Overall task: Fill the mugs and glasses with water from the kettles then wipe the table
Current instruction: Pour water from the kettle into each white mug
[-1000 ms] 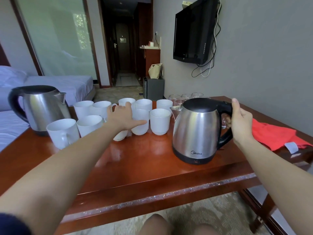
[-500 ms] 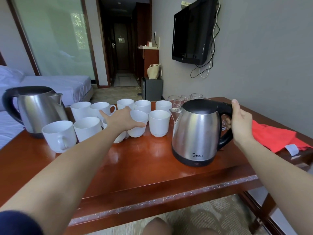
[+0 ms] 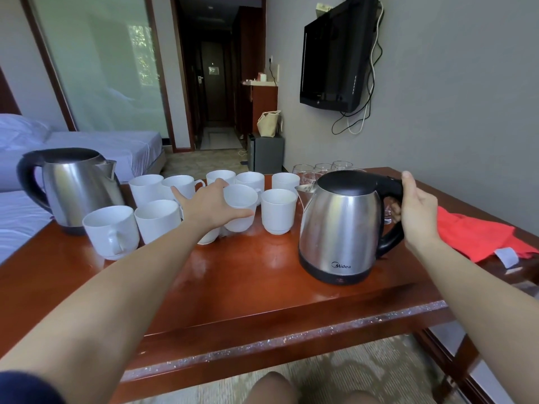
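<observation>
under the left hand (image 3: 210, 208) a mug (image 3: 210, 238) is mostly hidden.

On dark red wooden table (image 3: 233, 287): steel kettle with black handle (image 3: 78, 188) at far left; steel kettle marked Midea (image 3: 341, 228) right of centre. Between them, white ceramic mugs (image 3: 278, 211) clustered in two rows. Behind the Midea kettle, clear glasses (image 3: 323, 168). At right edge, beside that kettle, red cloth (image 3: 478, 237).
</observation>
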### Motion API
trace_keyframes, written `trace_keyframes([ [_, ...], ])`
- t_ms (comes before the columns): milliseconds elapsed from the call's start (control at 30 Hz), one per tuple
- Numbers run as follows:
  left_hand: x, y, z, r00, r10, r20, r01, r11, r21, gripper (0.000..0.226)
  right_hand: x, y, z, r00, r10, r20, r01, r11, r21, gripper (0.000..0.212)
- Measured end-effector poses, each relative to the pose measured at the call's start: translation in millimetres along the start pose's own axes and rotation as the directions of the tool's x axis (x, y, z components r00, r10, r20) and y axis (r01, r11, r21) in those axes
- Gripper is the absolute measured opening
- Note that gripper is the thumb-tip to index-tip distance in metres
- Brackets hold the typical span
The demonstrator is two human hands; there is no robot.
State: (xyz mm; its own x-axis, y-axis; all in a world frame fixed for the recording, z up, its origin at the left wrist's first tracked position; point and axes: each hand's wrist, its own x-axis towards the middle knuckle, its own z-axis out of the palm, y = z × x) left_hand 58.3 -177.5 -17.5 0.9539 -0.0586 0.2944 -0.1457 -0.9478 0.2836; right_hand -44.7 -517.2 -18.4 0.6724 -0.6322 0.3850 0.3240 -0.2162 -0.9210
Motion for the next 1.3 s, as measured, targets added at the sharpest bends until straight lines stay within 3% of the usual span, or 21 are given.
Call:
trace_keyframes([
  [400,5.5,8.4,7.7,0.994,-0.057,0.095,0.037,0.98,0.198,0.082,0.6,3.3,0.7,0.999,0.015,-0.035,-0.012,0.997,0.074,0.05],
  [500,11.5,7.3,3.1,0.979,-0.08,0.187,0.033,0.97,0.24,0.098,2.7,4.5,2.8,0.998,0.021,-0.064,-0.015,0.996,0.088,0.046],
  [567,16.1,10.2,-2.4,0.952,-0.109,0.285,0.039,0.97,0.239,0.12,4.1,4.7,5.1,0.996,0.036,-0.079,-0.028,0.995,0.093,0.048],
  [667,24.8,26.4,-9.3,0.92,-0.082,0.384,0.041,0.993,0.113,0.133,8.2,2.9,7.2,0.994,0.074,-0.086,-0.063,0.99,0.126,0.052],
  [833,60.6,59.6,0.0,0.954,0.124,0.273,-0.12,0.992,-0.028,0.121,16.2,7.1,7.2,0.99,0.093,-0.107,-0.082,0.992,0.1,0.056],
  [933,82.7,76.4,14.0,0.943,0.199,0.266,-0.192,0.98,-0.054,0.102,21.3,12.6,8.0,0.988,0.083,-0.133,-0.076,0.995,0.062,0.064],
  [1100,103.2,99.2,27.6,0.925,0.235,0.298,-0.203,0.97,-0.135,0.084,26.6,15.6,9.5,0.989,0.068,-0.133,-0.059,0.996,0.067,0.048],
  [1300,123.8,115.3,42.8,0.924,0.184,0.336,-0.144,0.98,-0.138,0.085,29.7,16.6,9.9,0.987,0.089,-0.135,-0.081,0.995,0.061,0.069],
])
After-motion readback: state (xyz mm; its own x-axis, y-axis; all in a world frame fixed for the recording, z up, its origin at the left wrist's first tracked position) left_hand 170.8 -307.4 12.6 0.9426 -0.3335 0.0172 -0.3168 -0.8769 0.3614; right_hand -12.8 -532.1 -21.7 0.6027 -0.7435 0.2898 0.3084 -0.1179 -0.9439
